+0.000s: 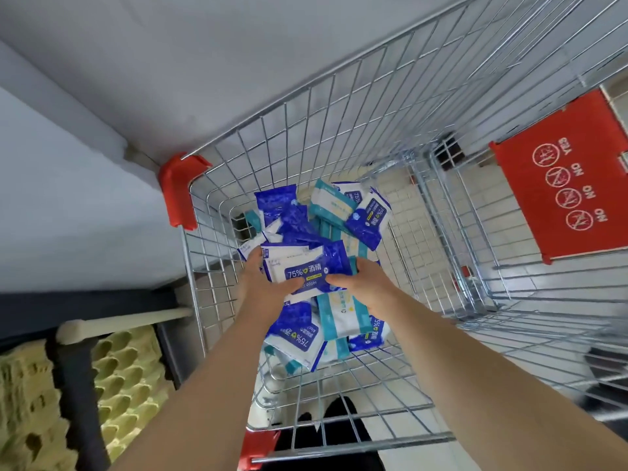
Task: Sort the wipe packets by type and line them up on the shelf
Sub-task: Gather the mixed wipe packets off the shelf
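A blue 75% alcohol wipe packet [303,270] is grasped at opposite ends by the left hand [261,283] and right hand [362,283] above the mixed pile in the wire cart [373,130]; only matching blue packets are best gathered before shelving.

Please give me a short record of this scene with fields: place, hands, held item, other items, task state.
place: wire shopping cart beside a white shelf
hands: left hand and right hand, both reaching into the cart
held item: blue 75% alcohol wipe packet, grip from both sides
other items: loose pile of blue packets and teal packets mixed together
task state: no packet visible on the shelf yet
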`<act>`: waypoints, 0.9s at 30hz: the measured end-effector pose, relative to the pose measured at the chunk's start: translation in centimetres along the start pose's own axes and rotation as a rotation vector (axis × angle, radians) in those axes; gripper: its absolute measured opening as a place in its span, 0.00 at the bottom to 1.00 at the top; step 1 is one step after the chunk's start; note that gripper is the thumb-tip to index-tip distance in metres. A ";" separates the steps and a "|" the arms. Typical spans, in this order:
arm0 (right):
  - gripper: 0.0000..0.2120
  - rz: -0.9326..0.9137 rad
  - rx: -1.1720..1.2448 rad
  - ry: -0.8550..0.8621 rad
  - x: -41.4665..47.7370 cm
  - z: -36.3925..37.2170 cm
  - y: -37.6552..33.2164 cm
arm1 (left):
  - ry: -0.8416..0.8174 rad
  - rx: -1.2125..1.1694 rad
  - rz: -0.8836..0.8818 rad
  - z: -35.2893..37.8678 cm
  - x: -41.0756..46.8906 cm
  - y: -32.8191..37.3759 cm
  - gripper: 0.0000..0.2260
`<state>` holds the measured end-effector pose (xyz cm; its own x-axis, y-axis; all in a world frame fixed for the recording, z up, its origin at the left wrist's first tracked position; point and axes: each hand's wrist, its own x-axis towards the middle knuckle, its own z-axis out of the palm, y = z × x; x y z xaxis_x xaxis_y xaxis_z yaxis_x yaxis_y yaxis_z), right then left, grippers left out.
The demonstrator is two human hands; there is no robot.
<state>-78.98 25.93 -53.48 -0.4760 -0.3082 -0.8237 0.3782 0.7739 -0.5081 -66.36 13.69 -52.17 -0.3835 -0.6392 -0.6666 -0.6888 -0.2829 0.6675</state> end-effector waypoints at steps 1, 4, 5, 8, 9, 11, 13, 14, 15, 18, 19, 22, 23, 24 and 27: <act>0.15 0.001 -0.030 -0.003 -0.1 -0.1 0.0 | 0.028 0.085 0.022 -0.1 0.0 0.0 0.36; 0.16 0.019 -0.130 -0.042 -0.3 -0.4 0.3 | 0.028 0.327 0.032 -0.6 -0.2 -0.2 0.30; 0.17 0.029 -0.160 -0.051 -0.3 -0.4 0.4 | 0.007 0.385 0.022 -0.6 -0.2 -0.2 0.28; 0.17 0.038 -0.204 -0.038 -0.7 -0.4 0.4 | -0.058 0.456 0.012 -0.9 0.0 -0.5 0.27; 0.16 0.027 -0.208 -0.030 -1.0 -0.4 0.2 | -0.076 0.442 0.009 -1.0 0.1 -0.6 0.27; 0.18 0.003 -0.209 -0.004 -1.6 -0.4 -0.2 | -0.089 0.412 0.010 -1.3 0.2 -0.5 0.24; 0.23 -0.026 -0.241 0.035 -2.6 -0.4 -0.7 | -0.072 0.428 0.033 -1.6 -0.2 -0.2 0.18; 0.25 -0.043 -0.255 0.057 -3.2 -0.4 -0.9 | -0.053 0.460 0.053 -1.9 -0.4 0.1 0.17; 0.28 -0.065 -0.267 0.080 -3.9 -0.3 -1.1 | -0.037 0.491 0.068 -2.2 -0.9 0.5 0.16; 0.31 -0.136 -0.268 0.134 -6.9 -0.3 -2.0 | -0.009 0.577 0.114 -3.5 -3.1 2.4 0.18; 0.30 -0.171 -0.269 0.149 -8.2 -0.3 -2.4 | -0.011 0.598 0.140 -4.0 -4.0 3.1 0.17; 0.29 -0.302 -0.318 0.184 -12.4 -0.2 -4.4 | -0.006 0.657 0.239 -6.1 -7.7 5.6 0.19; 0.27 -0.361 -0.360 0.199 -14.2 -0.2 -5.4 | 0.005 0.676 0.283 -7.0 -9.3 6.6 0.20; 0.26 -0.422 -0.406 0.217 -16.0 -0.2 -6.3 | 0.016 0.675 0.327 -8.0 -10.8 7.5 0.20; 0.22 -0.626 -0.525 0.271 -21.6 -0.2 -9.1 | 0.074 0.618 0.452 -11.3 -16.0 10.6 0.17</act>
<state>-72.28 25.62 -30.99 -0.6729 -0.6727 -0.3076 -0.4019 0.6816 -0.6114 -60.60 12.85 -30.68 -0.6824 -0.6498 -0.3348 -0.7018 0.4542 0.5488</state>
